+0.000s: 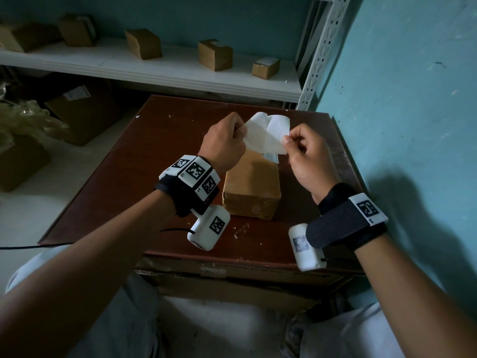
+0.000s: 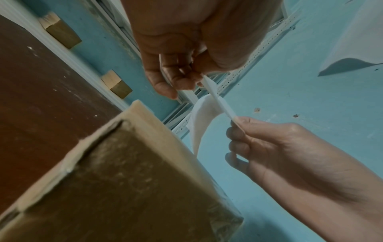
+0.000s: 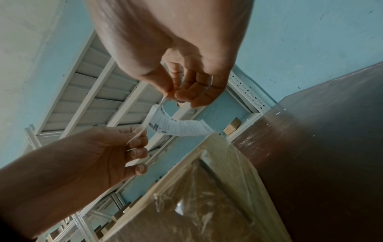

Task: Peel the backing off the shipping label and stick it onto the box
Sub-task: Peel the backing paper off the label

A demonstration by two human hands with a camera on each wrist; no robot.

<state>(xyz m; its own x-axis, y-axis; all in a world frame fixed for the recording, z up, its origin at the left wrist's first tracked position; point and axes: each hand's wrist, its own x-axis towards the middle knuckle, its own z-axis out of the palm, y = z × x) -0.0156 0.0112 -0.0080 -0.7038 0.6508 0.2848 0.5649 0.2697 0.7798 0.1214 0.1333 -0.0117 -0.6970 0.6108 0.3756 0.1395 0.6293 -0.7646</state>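
A brown cardboard box [image 1: 251, 187] wrapped in clear film lies on the dark red table [image 1: 154, 164]. Above its far end, both hands hold the white shipping label, partly split from its backing. My left hand [image 1: 240, 129] pinches the plain white backing sheet [image 1: 255, 135]. My right hand [image 1: 286, 140] pinches a corner of the label [image 1: 277, 133]. The right wrist view shows the label's printed face [image 3: 180, 127] curving down from my right hand [image 3: 172, 96] toward the box [image 3: 196, 204]. My left hand [image 3: 138, 139] holds a thin white edge.
A white metal shelf [image 1: 154, 68] behind the table carries several small cardboard boxes [image 1: 214, 54]. A blue wall [image 1: 400, 99] runs close along the right. Larger cartons [image 1: 82, 112] and plastic wrap sit on the floor at left. Small white scraps [image 1: 241, 229] lie near the table's front.
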